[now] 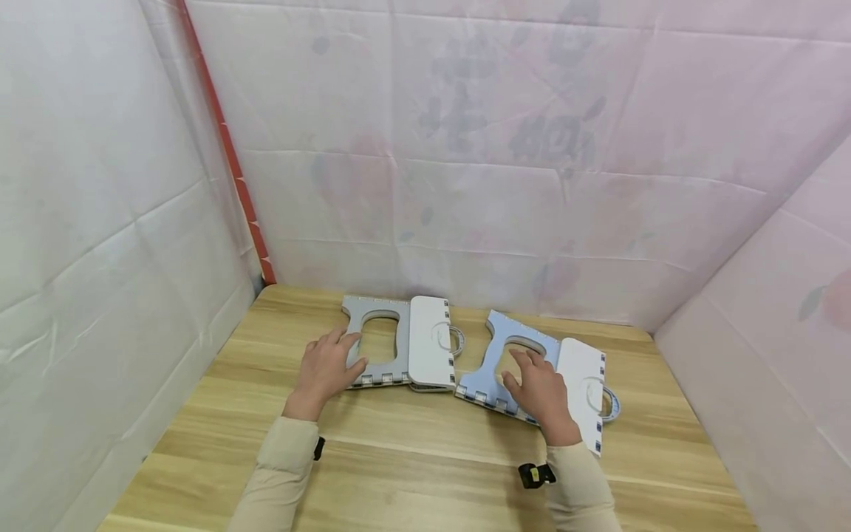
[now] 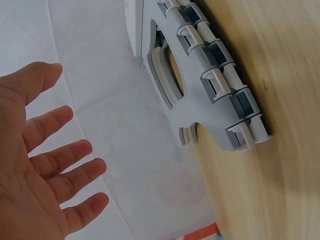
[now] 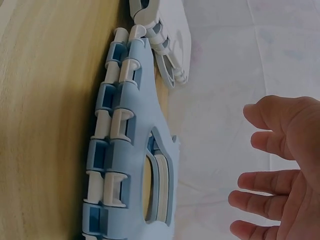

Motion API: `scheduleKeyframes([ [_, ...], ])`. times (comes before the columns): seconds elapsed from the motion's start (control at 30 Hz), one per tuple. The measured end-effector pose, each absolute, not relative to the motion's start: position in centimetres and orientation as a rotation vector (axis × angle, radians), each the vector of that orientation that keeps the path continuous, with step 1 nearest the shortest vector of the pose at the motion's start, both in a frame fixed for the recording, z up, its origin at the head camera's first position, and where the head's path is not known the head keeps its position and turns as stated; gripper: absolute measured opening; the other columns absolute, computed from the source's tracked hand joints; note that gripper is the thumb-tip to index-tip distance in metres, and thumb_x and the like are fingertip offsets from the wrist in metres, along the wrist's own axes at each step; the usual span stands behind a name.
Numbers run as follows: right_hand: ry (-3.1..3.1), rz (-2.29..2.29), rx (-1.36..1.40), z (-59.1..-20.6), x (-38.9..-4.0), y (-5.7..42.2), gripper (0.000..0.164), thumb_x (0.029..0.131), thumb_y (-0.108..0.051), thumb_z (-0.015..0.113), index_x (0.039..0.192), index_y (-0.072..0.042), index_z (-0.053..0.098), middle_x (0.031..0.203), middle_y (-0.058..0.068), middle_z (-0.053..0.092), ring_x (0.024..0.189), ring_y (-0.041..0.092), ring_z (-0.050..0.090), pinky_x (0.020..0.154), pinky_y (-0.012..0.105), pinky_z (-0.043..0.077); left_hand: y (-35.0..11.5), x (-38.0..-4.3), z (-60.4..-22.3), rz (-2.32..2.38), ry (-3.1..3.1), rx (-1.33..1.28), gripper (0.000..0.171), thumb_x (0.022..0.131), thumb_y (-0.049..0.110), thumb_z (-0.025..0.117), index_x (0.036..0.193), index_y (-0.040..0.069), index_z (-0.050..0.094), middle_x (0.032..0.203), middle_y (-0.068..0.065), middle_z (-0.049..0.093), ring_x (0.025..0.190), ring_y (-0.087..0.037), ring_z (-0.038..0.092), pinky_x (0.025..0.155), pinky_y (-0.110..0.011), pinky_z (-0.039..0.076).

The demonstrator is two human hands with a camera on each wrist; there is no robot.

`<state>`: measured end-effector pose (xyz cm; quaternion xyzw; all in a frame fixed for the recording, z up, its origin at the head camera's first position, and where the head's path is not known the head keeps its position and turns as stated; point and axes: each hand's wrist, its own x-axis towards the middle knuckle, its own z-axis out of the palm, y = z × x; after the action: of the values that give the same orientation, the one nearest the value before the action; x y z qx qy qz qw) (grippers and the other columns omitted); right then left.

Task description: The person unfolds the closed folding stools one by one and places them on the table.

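Two folding step stools lie folded flat on the wooden table. The grey-and-white stool (image 1: 431,340) is on the left, its legs pointing left and its carry handle on the right. The blue-and-white stool (image 1: 492,360) lies to its right, turned at an angle, its handle also on the right. My left hand (image 1: 327,363) hovers over the grey stool's leg end with fingers spread, apart from it in the left wrist view. Above the blue stool's opening is my right hand (image 1: 540,388), fingers extended and holding nothing. Hinges show along the near edges of both stools.
The wooden table (image 1: 399,473) reaches back to a pale printed sheet (image 1: 465,185) hung as a wall. Similar sheets close off the left and right sides. A red strip (image 1: 229,148) runs down the back left corner. Black straps (image 1: 535,475) sit at the wrists.
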<state>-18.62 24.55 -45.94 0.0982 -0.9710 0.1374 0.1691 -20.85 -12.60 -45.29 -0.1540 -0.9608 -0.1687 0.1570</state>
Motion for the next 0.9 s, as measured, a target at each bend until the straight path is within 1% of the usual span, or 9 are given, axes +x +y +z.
scheduleKeyframes([
  [0.17,-2.763,0.426,0.275,-46.4,-18.9,24.3,0.047,0.081,-0.021,0.07,0.122,0.0,0.058,0.117,0.029,0.053,0.088,0.047,0.055,0.053,0.054,0.045,-13.0,-21.1,-45.7,-0.526,-2.75,-0.449,0.047,0.082,0.033,0.07,0.122,0.01,0.061,0.125,-0.02,0.052,0.107,-0.039,0.053,0.084,-0.055,0.04],
  [0.4,-2.782,0.461,0.285,-47.1,-19.2,23.6,0.048,0.082,-0.022,0.069,0.124,-0.001,0.057,0.116,0.029,0.054,0.095,0.047,0.054,0.058,0.058,0.045,-13.6,-21.0,-46.6,-0.549,-2.764,-0.432,0.048,0.08,0.033,0.071,0.12,0.008,0.062,0.12,-0.019,0.055,0.104,-0.037,0.055,0.079,-0.054,0.043],
  [0.57,-2.774,0.48,0.299,-47.6,-19.4,23.2,0.049,0.081,-0.02,0.07,0.124,0.0,0.057,0.114,0.03,0.054,0.09,0.048,0.056,0.055,0.056,0.046,-13.8,-21.0,-47.2,-0.574,-2.781,-0.419,0.048,0.08,0.033,0.07,0.12,0.008,0.062,0.12,-0.019,0.056,0.103,-0.037,0.055,0.078,-0.054,0.043],
  [0.7,-2.791,0.495,0.307,-48.0,-19.5,22.8,0.051,0.081,-0.021,0.07,0.125,0.0,0.056,0.114,0.029,0.055,0.089,0.047,0.056,0.059,0.057,0.046,-14.0,-21.0,-47.8,-0.573,-2.778,-0.424,0.047,0.08,0.031,0.071,0.12,0.007,0.062,0.119,-0.02,0.056,0.103,-0.037,0.055,0.077,-0.055,0.043],
  [0.9,-2.793,0.526,0.328,-48.4,-19.8,22.0,0.052,0.082,-0.022,0.07,0.126,0.0,0.055,0.113,0.027,0.056,0.092,0.047,0.056,0.067,0.057,0.046,-14.3,-21.0,-48.5,-0.57,-2.791,-0.433,0.045,0.08,0.027,0.069,0.119,0.006,0.062,0.118,-0.02,0.057,0.101,-0.037,0.057,0.076,-0.054,0.045],
])
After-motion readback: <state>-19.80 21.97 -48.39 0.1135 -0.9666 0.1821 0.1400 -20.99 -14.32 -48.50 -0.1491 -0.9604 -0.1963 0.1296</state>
